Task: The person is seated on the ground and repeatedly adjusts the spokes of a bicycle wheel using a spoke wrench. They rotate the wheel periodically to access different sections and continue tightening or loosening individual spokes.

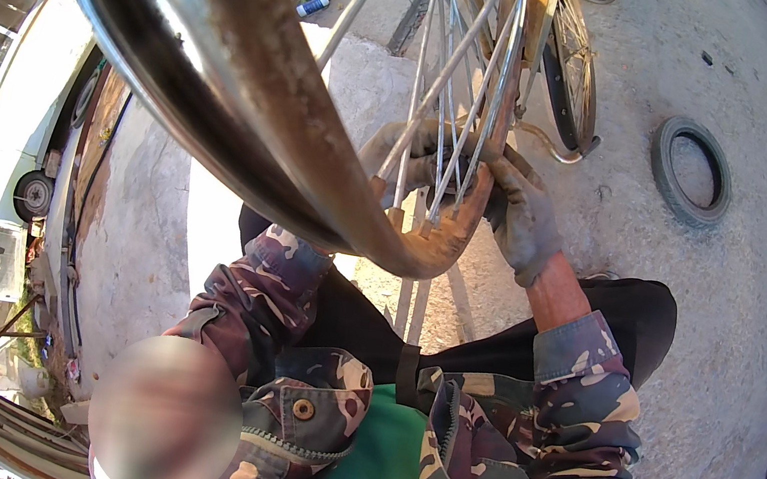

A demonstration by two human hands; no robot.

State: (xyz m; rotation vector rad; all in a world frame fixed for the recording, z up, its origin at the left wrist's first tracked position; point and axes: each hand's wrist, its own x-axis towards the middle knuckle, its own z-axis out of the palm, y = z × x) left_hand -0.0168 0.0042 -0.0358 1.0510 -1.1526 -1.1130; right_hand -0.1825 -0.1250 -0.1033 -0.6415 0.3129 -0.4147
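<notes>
A bare, rusty bicycle wheel rim (274,105) without a tyre rises close in front of me, curving from the upper left down to the middle. Thin metal spokes (447,73) run up from it. Both of my hands wear dirty grey gloves. My right hand (524,220) is closed on the right side of the rim at its lowest part, fingers pressed against it. Behind the spokes, my left hand (381,150) reaches across with bent fingers toward the right one. Spokes and rim partly hide its fingers, and what it grips cannot be made out.
The bicycle's other wheel (555,91) stands beyond the hands. A loose tyre (662,159) lies on the concrete ground to the right. A blue and white bottle (313,5) lies at the far left. A small vehicle wheel (33,195) and planks (30,439) are along the left side.
</notes>
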